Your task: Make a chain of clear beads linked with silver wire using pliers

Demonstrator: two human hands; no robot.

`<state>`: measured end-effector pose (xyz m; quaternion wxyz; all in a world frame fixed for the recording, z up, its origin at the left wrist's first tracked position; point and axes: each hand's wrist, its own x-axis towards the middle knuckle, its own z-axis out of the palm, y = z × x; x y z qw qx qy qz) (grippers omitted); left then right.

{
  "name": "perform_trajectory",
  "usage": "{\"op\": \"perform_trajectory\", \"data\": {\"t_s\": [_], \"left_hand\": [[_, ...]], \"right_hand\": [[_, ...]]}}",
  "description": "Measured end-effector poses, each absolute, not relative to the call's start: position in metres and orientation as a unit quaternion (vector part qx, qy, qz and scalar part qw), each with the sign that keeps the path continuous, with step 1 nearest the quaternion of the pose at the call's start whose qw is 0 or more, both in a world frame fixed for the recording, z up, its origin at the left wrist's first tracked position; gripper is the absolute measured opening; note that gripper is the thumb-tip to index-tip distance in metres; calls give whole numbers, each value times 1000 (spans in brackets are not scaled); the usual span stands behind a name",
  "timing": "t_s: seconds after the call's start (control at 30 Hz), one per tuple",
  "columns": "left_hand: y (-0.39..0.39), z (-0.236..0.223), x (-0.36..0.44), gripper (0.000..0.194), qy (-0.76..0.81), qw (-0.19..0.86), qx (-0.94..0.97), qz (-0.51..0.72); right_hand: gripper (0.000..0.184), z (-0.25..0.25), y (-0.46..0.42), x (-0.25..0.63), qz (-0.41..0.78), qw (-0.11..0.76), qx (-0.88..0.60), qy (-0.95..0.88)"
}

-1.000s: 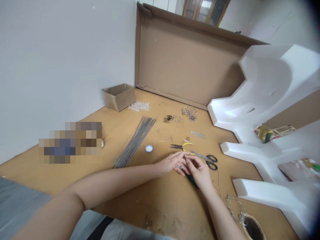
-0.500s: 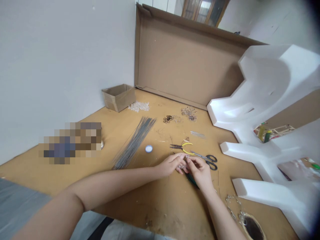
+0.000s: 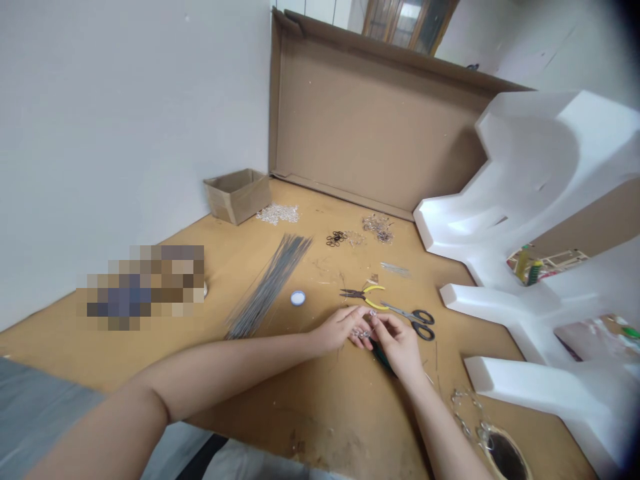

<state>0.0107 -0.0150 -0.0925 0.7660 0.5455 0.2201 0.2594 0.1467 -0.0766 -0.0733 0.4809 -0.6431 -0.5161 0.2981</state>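
Head view: left hand [image 3: 344,327], right hand [image 3: 401,345] pinching shiny strand [image 3: 361,335]; cardboard box [image 3: 223,201], contents hidden.

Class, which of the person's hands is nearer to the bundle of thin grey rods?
Left. The left hand lies to the right of the grey bundle in the picture, apart from it; the right hand is farther right, beyond the left hand.
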Motion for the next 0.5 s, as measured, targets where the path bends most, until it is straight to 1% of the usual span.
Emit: {"op": "perform_trajectory", "data": {"t_s": [0.27,0.37,0.5], "left_hand": [[-15,-89,9,51,218,763,547,267],[-14,-88,8,48,239,731,568,294],[-11,-83,6,37,255,700,567,352]], "right_hand": [[17,-70,-77,147,329,533,-619,-474],[19,-71,-76,149,378,556,-590,-446],[23,-71,-76,149,466,562,-546,-411]]}}
